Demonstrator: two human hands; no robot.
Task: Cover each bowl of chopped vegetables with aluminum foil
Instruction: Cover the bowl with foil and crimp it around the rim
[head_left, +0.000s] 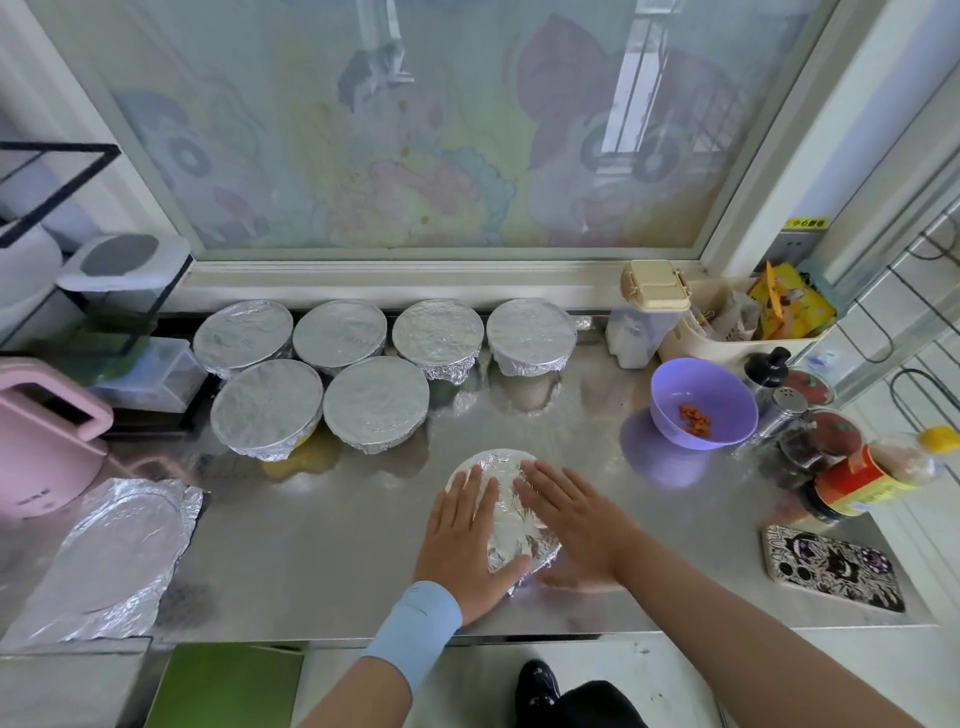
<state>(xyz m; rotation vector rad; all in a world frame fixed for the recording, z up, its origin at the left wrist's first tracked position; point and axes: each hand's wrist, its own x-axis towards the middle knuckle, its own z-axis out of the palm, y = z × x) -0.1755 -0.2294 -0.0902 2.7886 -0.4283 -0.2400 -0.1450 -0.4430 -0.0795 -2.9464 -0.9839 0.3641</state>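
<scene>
A foil-covered bowl (506, 512) stands on the steel counter (322, 545) in front of me. My left hand (465, 540) lies flat on the foil's left side, fingers straight. My right hand (569, 514) presses flat on its right side. Several more foil-covered bowls (376, 400) stand in two rows at the back left. An uncovered purple bowl (702, 402) with a few orange vegetable pieces sits to the right. A loose sheet of aluminum foil (111, 551) lies at the counter's left front.
A pink kettle (44, 441) stands at the left. Bottles and jars (852, 478) crowd the right side, with a patterned phone (831, 569) near the right front. A beige organiser (727, 322) and a plastic container (641, 322) sit by the window sill.
</scene>
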